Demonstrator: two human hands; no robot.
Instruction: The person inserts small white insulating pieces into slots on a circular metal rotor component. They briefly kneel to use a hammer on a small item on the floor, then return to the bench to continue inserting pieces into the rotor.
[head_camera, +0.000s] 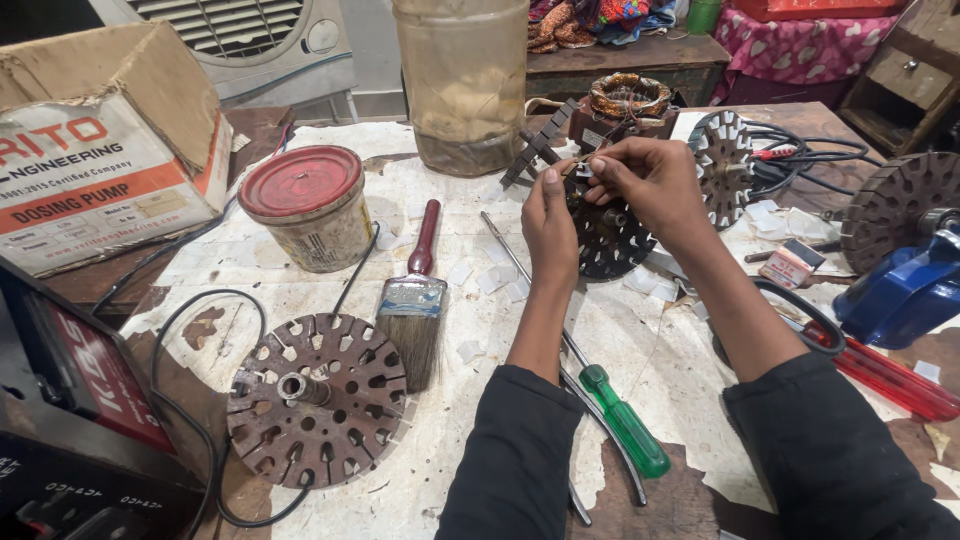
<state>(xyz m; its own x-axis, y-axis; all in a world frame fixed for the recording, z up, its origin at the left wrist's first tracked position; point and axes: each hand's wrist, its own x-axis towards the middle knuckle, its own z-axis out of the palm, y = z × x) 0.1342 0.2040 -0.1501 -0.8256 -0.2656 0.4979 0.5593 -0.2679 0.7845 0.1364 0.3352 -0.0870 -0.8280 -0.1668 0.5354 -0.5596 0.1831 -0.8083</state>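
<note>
Slotted core (610, 235), dark metal disc with radial slots, propped near the far middle of the surface (330, 470), between our two hands. We hold a small pale slip (582, 170) just above its upper edge.

Left hand (548, 222): fingers drawn narrow, thumb and forefinger pinched at the slip, palm resting against the core's left rim.
Right hand (650, 180): fingers also pinched narrow on the same slip, wrist lying over the core's right side.

Nearby items:
- Second core (318, 398), rusty brown, flat on the surface at near left, a black cable (190, 420) looped around it.
- Paintbrush (415, 300), red handle, just right of that core.
- Green-handled screwdriver (625, 420), lying under our left forearm.
- Tin with red lid (305, 205), far left.
- Scattered pale slips (500, 280) around the work.
- Red-handled tool (890, 375) and blue machine body (905, 290) at right.

Risks, as we judge them:
- The slip is small and gripped only at fingertips; it could slide out, drop and get lost among the loose ones.
- The core appears propped, not clamped; pressure from either hand could tip or roll it.
- Slot edges look sharp; a slipping finger could be nicked, or the slip torn or creased.
- Our left sleeve sits close to the screwdriver; a forearm shift could knock it off the near edge.
</note>
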